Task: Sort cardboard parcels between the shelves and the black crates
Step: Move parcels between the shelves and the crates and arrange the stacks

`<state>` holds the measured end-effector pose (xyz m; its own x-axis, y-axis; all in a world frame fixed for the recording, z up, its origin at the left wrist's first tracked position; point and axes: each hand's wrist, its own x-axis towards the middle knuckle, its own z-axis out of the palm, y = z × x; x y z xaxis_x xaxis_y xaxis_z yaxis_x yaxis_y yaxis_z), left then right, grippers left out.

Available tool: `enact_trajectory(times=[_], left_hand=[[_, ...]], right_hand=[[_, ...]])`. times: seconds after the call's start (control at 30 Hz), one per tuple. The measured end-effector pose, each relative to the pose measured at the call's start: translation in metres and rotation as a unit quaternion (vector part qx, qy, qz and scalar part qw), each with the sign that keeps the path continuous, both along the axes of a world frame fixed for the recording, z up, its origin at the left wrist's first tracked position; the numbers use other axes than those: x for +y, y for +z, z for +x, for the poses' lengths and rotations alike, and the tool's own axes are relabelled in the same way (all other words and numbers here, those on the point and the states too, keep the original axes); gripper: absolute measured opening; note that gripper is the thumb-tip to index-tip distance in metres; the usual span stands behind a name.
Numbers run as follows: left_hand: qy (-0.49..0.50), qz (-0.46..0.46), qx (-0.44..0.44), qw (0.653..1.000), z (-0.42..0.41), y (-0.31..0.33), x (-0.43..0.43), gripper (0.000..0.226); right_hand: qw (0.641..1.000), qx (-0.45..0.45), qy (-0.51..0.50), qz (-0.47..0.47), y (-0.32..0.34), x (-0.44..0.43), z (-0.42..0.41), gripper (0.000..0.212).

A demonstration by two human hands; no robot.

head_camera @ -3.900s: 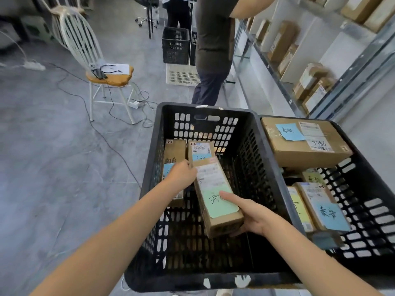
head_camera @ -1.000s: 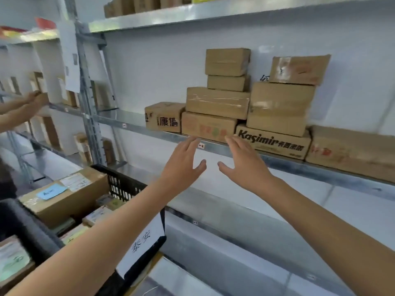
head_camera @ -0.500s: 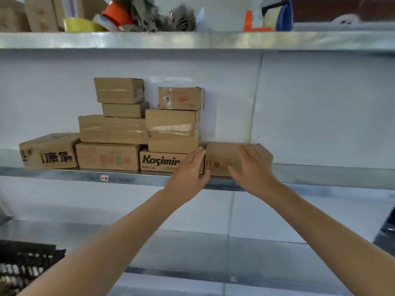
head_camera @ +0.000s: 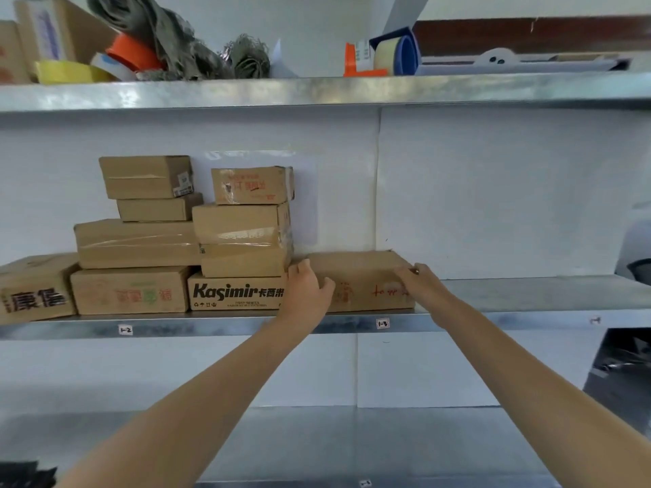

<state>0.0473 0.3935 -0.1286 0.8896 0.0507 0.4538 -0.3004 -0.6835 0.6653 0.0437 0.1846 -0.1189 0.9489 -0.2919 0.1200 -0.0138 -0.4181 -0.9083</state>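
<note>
Both bare arms stretch forward and upward, with the forearms converging. The left hand [head_camera: 305,289] clasps the left end of a flat brown cardboard parcel with red print [head_camera: 363,276], its thumb spread across the front. The right hand [head_camera: 421,284] curls its fingers over the parcel's top right corner.

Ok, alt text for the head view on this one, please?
A left hand and right hand hold the ends of a brown parcel on a metal shelf, beside a stack of cardboard parcels. Tape rolls lie on the upper shelf.
</note>
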Motion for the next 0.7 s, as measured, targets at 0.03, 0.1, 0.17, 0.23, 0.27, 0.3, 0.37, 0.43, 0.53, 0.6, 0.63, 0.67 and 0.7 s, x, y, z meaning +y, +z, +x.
enact_trajectory(times=[0.03,0.1,0.17,0.23,0.27,0.3,0.37,0.43,0.53,0.6,0.63,0.67,0.7], left_hand=[[-0.002,-0.039,0.011,0.999,0.001,0.000,-0.002,0.055],[-0.020,-0.130,0.025,0.991,-0.001,-0.001,-0.004,0.035],[-0.039,-0.181,0.049,0.981,0.000,0.001,-0.002,0.021],[-0.037,-0.166,0.100,0.980,-0.002,0.003,0.000,0.031],[-0.033,-0.157,0.130,0.979,-0.003,0.004,0.000,0.037],[-0.029,-0.155,0.156,0.975,-0.002,0.003,-0.001,0.042],[-0.033,-0.177,0.184,0.966,-0.003,0.001,-0.003,0.048],[-0.057,-0.213,0.176,0.959,-0.009,0.002,-0.006,0.043],[-0.091,-0.278,0.118,0.949,-0.029,0.008,-0.008,0.027],[-0.095,-0.293,0.056,0.950,-0.046,0.008,-0.004,0.018],[-0.096,-0.299,0.029,0.949,-0.054,0.007,0.000,0.014],[-0.096,-0.311,0.009,0.945,-0.063,0.003,0.005,0.012],[-0.098,-0.328,-0.006,0.940,-0.071,-0.003,0.010,0.011]], right_hand=[[1.000,-0.010,-0.021,0.000,-0.003,-0.004,0.001,0.057],[0.998,-0.034,-0.057,0.001,-0.008,-0.013,0.002,0.055],[0.997,-0.041,-0.071,-0.001,-0.010,-0.020,0.000,0.050],[0.997,-0.039,-0.068,-0.020,-0.012,-0.026,-0.002,0.047],[0.997,-0.033,-0.061,-0.024,-0.013,-0.027,-0.003,0.048],[0.998,-0.022,-0.053,-0.016,-0.013,-0.028,-0.005,0.050],[0.999,0.001,-0.034,0.032,-0.015,-0.029,-0.009,0.052],[0.997,-0.012,-0.029,0.074,-0.017,-0.032,-0.014,0.043],[0.991,-0.074,-0.033,0.102,-0.016,-0.036,-0.028,0.033],[0.987,-0.114,-0.032,0.110,-0.018,-0.037,-0.045,0.034],[0.984,-0.132,-0.031,0.117,-0.020,-0.037,-0.054,0.035],[0.981,-0.146,-0.029,0.123,-0.024,-0.036,-0.064,0.036],[0.980,-0.155,-0.023,0.123,-0.029,-0.034,-0.074,0.037]])
